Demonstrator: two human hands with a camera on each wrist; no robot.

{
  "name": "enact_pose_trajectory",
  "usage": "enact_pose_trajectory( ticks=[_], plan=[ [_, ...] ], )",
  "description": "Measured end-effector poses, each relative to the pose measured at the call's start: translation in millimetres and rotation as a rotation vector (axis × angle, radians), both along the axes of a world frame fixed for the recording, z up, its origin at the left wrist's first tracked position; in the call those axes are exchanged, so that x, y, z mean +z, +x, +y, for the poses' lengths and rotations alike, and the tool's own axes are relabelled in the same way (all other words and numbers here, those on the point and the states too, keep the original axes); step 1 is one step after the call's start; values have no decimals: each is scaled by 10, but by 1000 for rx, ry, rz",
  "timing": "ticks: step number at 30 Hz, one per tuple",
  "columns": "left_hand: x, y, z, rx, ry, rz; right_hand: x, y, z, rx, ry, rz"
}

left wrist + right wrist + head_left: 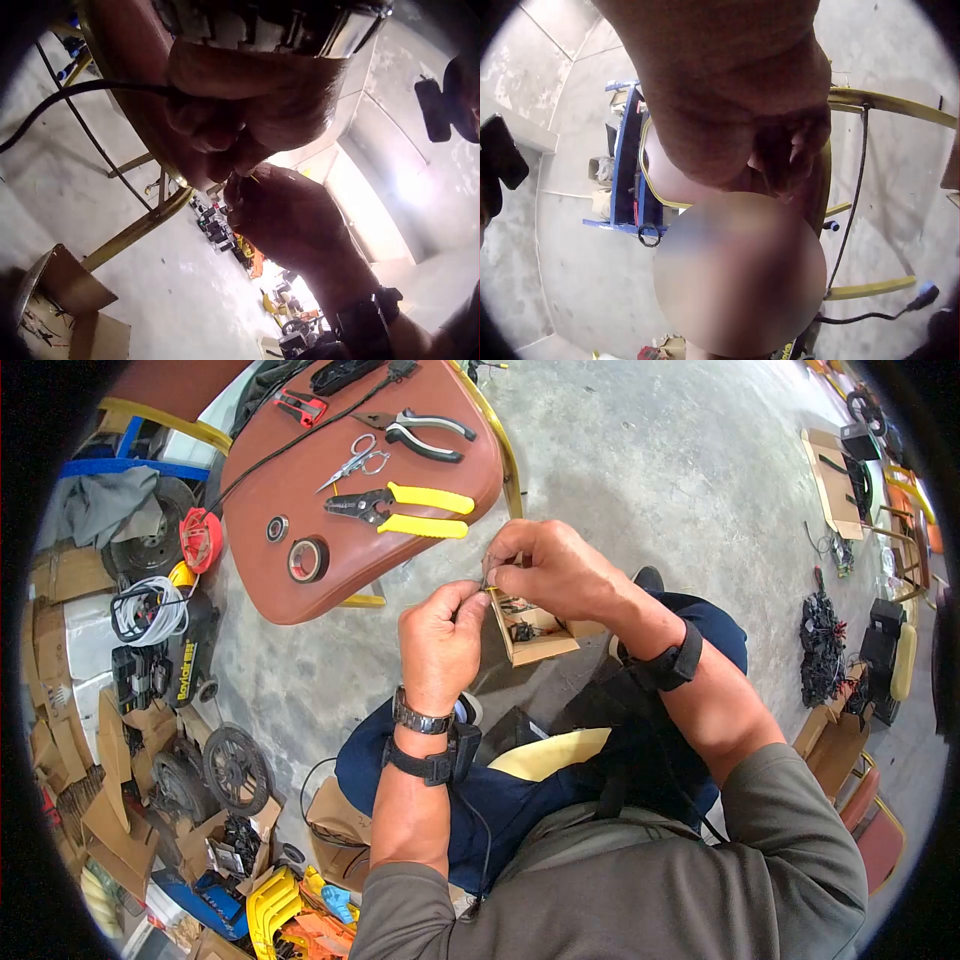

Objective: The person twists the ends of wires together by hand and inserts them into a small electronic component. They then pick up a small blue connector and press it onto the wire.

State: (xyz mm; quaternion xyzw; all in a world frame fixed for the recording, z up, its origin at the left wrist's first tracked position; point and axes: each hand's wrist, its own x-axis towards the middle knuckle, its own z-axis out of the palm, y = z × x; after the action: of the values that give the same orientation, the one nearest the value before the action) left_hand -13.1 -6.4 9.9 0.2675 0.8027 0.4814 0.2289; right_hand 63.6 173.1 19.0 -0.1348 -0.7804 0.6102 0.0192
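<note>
In the head view both hands meet in front of the seat's edge. My left hand (438,638) pinches a thin yellow wire (490,589) between thumb and forefinger. Fingertips of my right hand (548,565) close on the same small piece from the other side. Only a short yellow bit of the wire (255,178) shows in the left wrist view; the fingers hide the rest. Below the hands stands an open cardboard box (545,651) with dark wire pieces inside. A blurred patch covers part of the right wrist view.
On the brown chair seat (265,575) lie yellow-handled wire strippers (425,510), pliers (425,435), scissors (358,460), a red-and-black tool (300,407) and two tape rolls. Wheels (236,768), cartons and a white cable coil (150,610) crowd the left floor. A black wire bundle (822,645) lies right.
</note>
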Motion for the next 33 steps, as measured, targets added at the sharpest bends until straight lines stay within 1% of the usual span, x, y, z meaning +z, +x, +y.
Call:
enact_pose_trajectory(
  ticks=[2,5,8,11,14,17,20,23,29,33],
  plan=[
    [-10,-4,-2,-6,-10,37,-17,1,15,-10,6,19],
    [16,-2,1,-16,-17,60,48,-1,31,-42,-48,-73],
    [4,5,14,-1,21,96,67,-9,32,-72,-73,-96],
    [11,1,7,-3,-15,89,74,-4,34,-73,-40,-78],
    [-2,4,20,21,34,100,51,3,47,-64,-38,-79],
    [-20,5,14,30,34,83,43,7,33,-65,-42,-56],
    [4,5,15,2,16,134,96,4,12,-110,-76,-63],
    [13,3,9,-16,-19,114,66,-4,20,-107,-57,-60],
    [26,11,25,7,-28,112,60,-4,29,-97,-35,-62],
    [14,6,22,12,-30,100,40,-5,14,-136,-35,-7]
  ],
)
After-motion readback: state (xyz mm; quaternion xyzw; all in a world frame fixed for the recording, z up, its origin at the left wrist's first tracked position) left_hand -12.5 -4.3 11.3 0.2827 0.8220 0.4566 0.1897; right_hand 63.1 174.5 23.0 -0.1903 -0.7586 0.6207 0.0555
